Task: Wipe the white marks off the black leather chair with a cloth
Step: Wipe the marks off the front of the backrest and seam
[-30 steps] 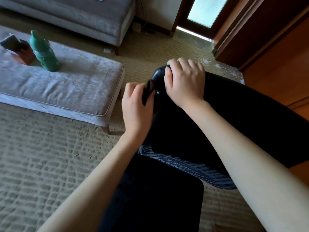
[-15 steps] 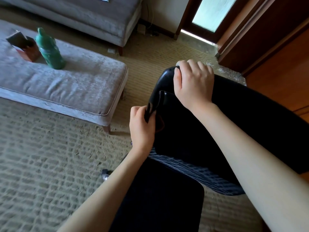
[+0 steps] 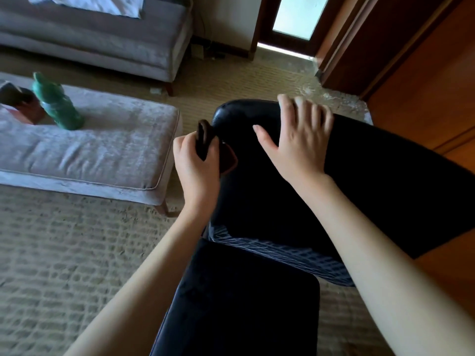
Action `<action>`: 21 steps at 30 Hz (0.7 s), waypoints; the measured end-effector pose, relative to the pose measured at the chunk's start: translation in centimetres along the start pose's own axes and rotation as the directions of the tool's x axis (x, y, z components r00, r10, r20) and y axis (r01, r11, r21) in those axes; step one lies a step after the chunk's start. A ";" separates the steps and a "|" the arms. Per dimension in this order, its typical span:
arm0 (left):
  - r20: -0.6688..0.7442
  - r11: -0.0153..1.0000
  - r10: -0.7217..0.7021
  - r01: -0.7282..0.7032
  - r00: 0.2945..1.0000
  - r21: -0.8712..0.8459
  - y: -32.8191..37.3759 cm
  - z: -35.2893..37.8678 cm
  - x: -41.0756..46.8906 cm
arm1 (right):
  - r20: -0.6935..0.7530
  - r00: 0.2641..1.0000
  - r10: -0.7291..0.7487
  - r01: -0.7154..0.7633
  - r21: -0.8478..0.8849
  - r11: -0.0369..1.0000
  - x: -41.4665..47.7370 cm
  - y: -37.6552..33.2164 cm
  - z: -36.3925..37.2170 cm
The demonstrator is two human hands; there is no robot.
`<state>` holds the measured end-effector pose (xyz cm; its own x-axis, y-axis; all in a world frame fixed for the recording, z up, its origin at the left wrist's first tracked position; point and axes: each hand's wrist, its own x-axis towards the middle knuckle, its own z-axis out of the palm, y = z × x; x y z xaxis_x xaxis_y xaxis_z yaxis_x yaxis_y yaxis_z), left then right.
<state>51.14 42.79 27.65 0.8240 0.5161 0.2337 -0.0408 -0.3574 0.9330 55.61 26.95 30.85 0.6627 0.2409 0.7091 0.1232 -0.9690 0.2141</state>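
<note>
Chair (image 3: 257,201), glossy black leather, stands on the carpet (image 3: 64,253) below the camera, its rounded upper corner shining. Left hand (image 3: 195,173) grips a dark folded cloth (image 3: 204,138) beside that corner; right hand (image 3: 300,147) is open, fingers spread, over its back.

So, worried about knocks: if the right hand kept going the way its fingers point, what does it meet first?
The right hand is over the top edge of the black chair; beyond, only carpet shows, depth unclear.

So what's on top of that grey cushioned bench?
A green bottle stands on the bench, with a reddish box beside it. The bottle and the frame edge hide part of the box.
</note>
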 end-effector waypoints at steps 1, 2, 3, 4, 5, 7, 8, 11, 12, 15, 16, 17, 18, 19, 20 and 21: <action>0.021 0.999 0.042 -0.042 0.999 0.016 0.4 0.5 -0.2 | 0.000 1.000 0.008 -0.008 0.002 1.000 0.1 -0.1 0.0; 0.054 0.996 0.087 -0.089 0.995 0.032 0.7 0.9 -0.3 | 0.005 1.000 0.015 -0.015 0.005 1.000 0.2 -0.2 0.0; 0.087 0.989 0.130 -0.135 0.988 0.055 0.8 1.3 -0.5 | 0.012 1.000 0.016 -0.017 0.011 1.000 0.3 -0.2 0.0; 0.109 0.979 0.171 -0.181 0.979 0.092 0.6 1.5 -0.6 | 0.017 1.000 0.011 -0.011 0.018 1.000 0.3 -0.2 0.0; 0.119 0.962 0.219 -0.234 0.969 0.141 0.2 1.5 -0.5 | 0.018 1.000 0.000 0.000 0.024 1.000 0.3 0.0 0.0; 0.107 0.924 0.295 -0.312 0.949 0.223 -0.8 1.1 -0.1 | 0.021 1.000 -0.021 0.020 0.031 0.999 0.3 0.4 -0.1; 0.089 0.919 0.301 -0.314 0.949 0.239 -1.1 1.0 0.1 | 0.022 0.999 -0.024 0.023 0.031 0.999 0.3 0.4 -0.1; 0.014 0.962 0.193 -0.192 0.981 0.193 -0.6 1.5 -0.4 | 0.041 0.999 -0.010 0.008 0.040 0.999 0.3 0.2 -0.2; -0.014 0.976 0.148 -0.144 0.989 0.162 -0.3 1.9 -0.6 | 0.048 0.999 -0.007 0.005 0.048 0.999 0.4 0.1 -0.3; -0.108 0.994 0.027 -0.015 0.994 0.107 -0.4 2.4 -0.6 | 0.057 0.998 -0.016 0.013 0.054 0.998 0.3 0.3 -0.5; -0.142 0.994 -0.037 0.050 0.989 0.094 -0.9 2.2 -0.2 | 0.055 0.998 -0.016 0.014 0.051 0.999 0.2 0.3 -0.6; -0.167 0.990 -0.097 0.113 0.981 0.090 -1.4 1.8 -0.1 | 0.054 0.998 -0.012 0.009 0.048 0.999 0.1 0.2 -0.6; -0.173 0.986 -0.124 0.142 0.977 0.093 -1.9 1.6 -0.2 | 0.058 0.998 -0.002 -0.001 0.044 0.999 0.0 0.1 -0.6; -0.161 0.988 -0.109 0.126 0.981 0.094 -1.9 1.5 -0.7 | 0.064 0.998 0.013 -0.015 0.037 0.999 0.0 0.0 -0.6; -0.144 0.993 -0.065 0.078 0.987 0.086 -1.6 1.6 -1.3 | 0.069 0.997 0.027 -0.029 0.030 0.999 0.0 -0.2 -0.5; -0.131 0.997 -0.007 0.016 0.991 0.072 -1.2 1.8 -1.7 | 0.073 0.997 0.038 -0.040 0.028 0.999 0.0 -0.4 -0.5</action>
<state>50.77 40.92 25.67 0.7434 0.6158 0.2611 0.0137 -0.4043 0.9145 55.21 27.34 31.11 0.7192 0.1997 0.6655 0.1176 -0.9790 0.1667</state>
